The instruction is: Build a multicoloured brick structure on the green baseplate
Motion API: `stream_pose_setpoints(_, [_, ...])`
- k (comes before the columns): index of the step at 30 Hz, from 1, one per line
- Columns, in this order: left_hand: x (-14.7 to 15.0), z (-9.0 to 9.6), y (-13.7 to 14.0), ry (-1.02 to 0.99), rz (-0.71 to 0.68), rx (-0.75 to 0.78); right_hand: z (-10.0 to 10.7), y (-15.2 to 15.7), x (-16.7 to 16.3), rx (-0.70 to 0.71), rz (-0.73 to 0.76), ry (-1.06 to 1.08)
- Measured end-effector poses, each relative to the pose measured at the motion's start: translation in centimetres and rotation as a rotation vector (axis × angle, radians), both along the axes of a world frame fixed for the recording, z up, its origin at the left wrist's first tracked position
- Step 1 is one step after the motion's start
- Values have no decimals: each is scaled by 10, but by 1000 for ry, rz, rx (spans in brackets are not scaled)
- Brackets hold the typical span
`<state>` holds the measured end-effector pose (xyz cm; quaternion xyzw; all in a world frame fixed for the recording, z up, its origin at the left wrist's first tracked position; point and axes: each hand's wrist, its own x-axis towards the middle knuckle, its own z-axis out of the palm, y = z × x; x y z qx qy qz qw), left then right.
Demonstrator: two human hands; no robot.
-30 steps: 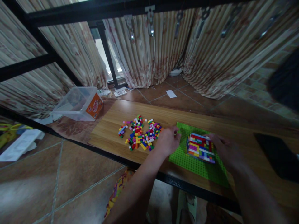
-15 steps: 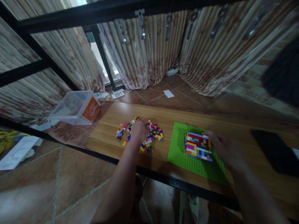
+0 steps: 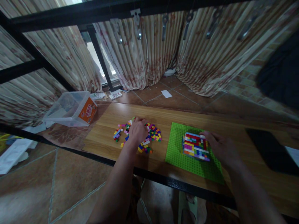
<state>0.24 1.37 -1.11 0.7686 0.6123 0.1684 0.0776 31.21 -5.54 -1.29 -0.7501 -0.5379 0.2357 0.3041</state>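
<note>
A pile of small coloured toy bricks (image 3: 154,132) lies spread over the wooden table. Over its middle is my left hand (image 3: 138,130), palm down, with its fingers stretched apart among the bricks; the fingertips are partly hidden. To the right, a block built of rows of many-coloured bricks (image 3: 195,146) sits on a green studded baseplate (image 3: 175,155). My right hand (image 3: 219,147) reaches in from the right, its fingers closed at the block's far right corner. Part of that grip is hidden by the hand itself.
The wooden table (image 3: 105,124) has a black front edge. A dark flat slab (image 3: 271,149) lies at its right, beside white paper (image 3: 291,154). Left of the table stands a clear plastic bin (image 3: 63,116) with an orange label. A black metal bar (image 3: 93,17) crosses above, before curtains (image 3: 149,56).
My left hand has stayed over the pile, its fingers now spreading wider. My right hand remains at the block's corner. The whole view has shifted slightly.
</note>
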Motion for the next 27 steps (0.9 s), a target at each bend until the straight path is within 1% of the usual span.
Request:
stream_pose_setpoints(1, [1,-1,1,12,-31,-2,0,0,0,4,3,5])
stream_pose_setpoints(3, [1,-3,3,26,-51,-11,0,0,0,6,10,18])
stream_pose_setpoints(7, [2,-6,4,47,-9,-13,2,0,-2,-5,1,16])
stream_pose_setpoints(11, [2,-5,3,67,34,-14,3,1,-2,-1,1,7])
stream_pose_setpoints(15, [0,-3,3,72,21,0,3,0,-3,30,10,8])
stream_pose_setpoints(20, [2,-1,3,40,-7,67,3,0,-3,61,-2,13])
stream_pose_setpoints(22, [3,0,3,17,-17,67,2,0,-1,91,-7,13])
stream_pose_setpoints(24, [4,1,2,-19,-13,47,3,0,0,144,-43,-1])
stream_pose_setpoints(27, [1,0,3,-132,46,5,11,-4,-8,299,-101,-82])
